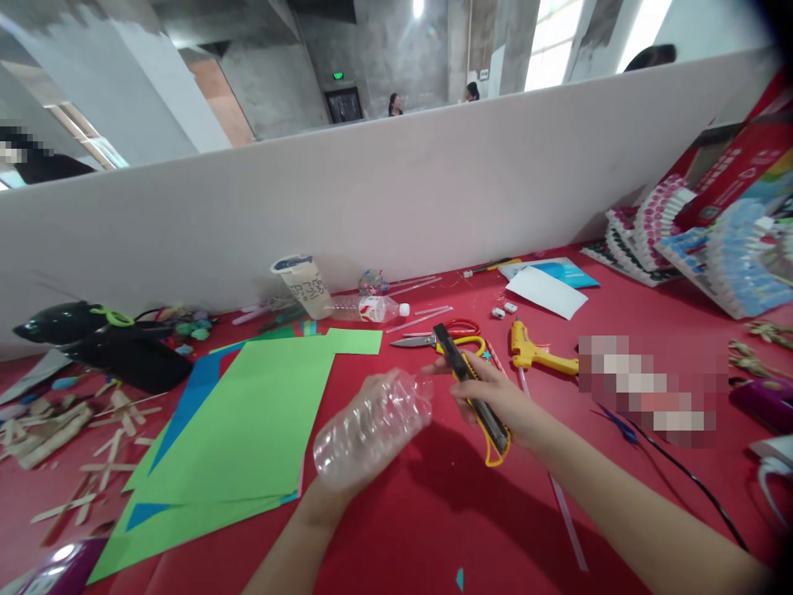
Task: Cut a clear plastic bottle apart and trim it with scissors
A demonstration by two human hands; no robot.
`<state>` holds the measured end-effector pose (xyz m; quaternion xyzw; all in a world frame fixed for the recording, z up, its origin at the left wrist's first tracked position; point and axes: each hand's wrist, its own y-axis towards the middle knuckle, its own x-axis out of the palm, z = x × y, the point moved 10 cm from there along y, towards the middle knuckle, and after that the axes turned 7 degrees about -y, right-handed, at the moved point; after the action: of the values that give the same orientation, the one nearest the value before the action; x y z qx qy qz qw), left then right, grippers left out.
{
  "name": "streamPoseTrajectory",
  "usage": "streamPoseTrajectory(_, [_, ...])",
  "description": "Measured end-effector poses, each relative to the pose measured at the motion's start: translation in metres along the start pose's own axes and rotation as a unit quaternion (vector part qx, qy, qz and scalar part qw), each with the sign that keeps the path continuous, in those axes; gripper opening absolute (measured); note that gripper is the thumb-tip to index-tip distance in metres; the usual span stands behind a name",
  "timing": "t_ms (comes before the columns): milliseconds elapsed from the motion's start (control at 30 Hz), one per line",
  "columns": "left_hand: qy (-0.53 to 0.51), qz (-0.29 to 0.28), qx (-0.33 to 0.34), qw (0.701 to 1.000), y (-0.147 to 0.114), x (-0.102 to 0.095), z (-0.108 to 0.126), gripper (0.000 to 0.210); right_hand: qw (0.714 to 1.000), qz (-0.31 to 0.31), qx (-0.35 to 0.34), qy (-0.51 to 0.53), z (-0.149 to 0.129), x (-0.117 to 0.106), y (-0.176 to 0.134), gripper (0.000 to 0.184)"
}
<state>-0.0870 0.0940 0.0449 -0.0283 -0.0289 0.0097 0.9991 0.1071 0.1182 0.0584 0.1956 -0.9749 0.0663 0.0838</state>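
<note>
My left hand (347, 487) is wrapped round a clear ribbed plastic bottle piece (372, 426), which lies tilted with its jagged end toward the right. In my right hand (489, 388) is a box cutter (458, 355) with a yellow and black handle, held just right of the bottle piece. Whether its blade is out I cannot tell. Beyond the box cutter lie scissors (467, 343) with yellow and red handles. A yellow hot glue gun (526, 351) rests right of my right hand.
Green and blue paper sheets (248, 421) lie at the left, near wooden sticks (111, 463) and a black object (117, 347). A paper cup (303, 285) and another plastic bottle (372, 309) stand or lie by the white partition (396, 198). A black cable (687, 479) crosses the right side.
</note>
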Motion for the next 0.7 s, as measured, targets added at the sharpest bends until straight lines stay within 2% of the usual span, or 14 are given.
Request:
streamPoseTrajectory(33, [0.016, -0.001, 0.02, 1.0, 0.003, -0.001, 0.005, 0.031, 1.0, 0.004, 0.011, -0.01, 0.005, 0.0, 0.001, 0.018])
streamPoseTrajectory(133, [0.109, 0.019, 0.088, 0.99, 0.009, -0.004, 0.021, 0.056, 0.997, 0.021, 0.055, -0.046, 0.019, -0.006, 0.002, 0.023])
streamPoseTrajectory(200, [0.127, 0.025, 0.088, 0.988, 0.012, -0.003, 0.02, 0.067, 0.993, 0.027, 0.085, -0.075, 0.028, -0.013, 0.002, 0.026])
streamPoseTrajectory(300, [0.053, 0.002, 0.036, 0.998, 0.014, 0.003, 0.003, 0.063, 0.986, 0.028, 0.115, -0.116, 0.038, -0.028, 0.003, 0.026])
streamPoseTrajectory(433, [0.005, -0.027, 0.015, 1.0, 0.014, 0.012, -0.009, 0.064, 0.983, 0.032, 0.109, -0.147, 0.039, -0.043, 0.011, 0.026])
streamPoseTrajectory(533, [-0.023, -0.042, 0.013, 0.999, 0.015, 0.015, -0.011, 0.064, 0.98, 0.037, 0.107, -0.166, 0.04, -0.046, 0.017, 0.025])
streamPoseTrajectory(700, [-0.061, -0.037, 0.021, 0.997, 0.02, 0.016, -0.007, 0.064, 0.966, 0.056, 0.144, -0.205, 0.05, -0.048, 0.026, 0.025])
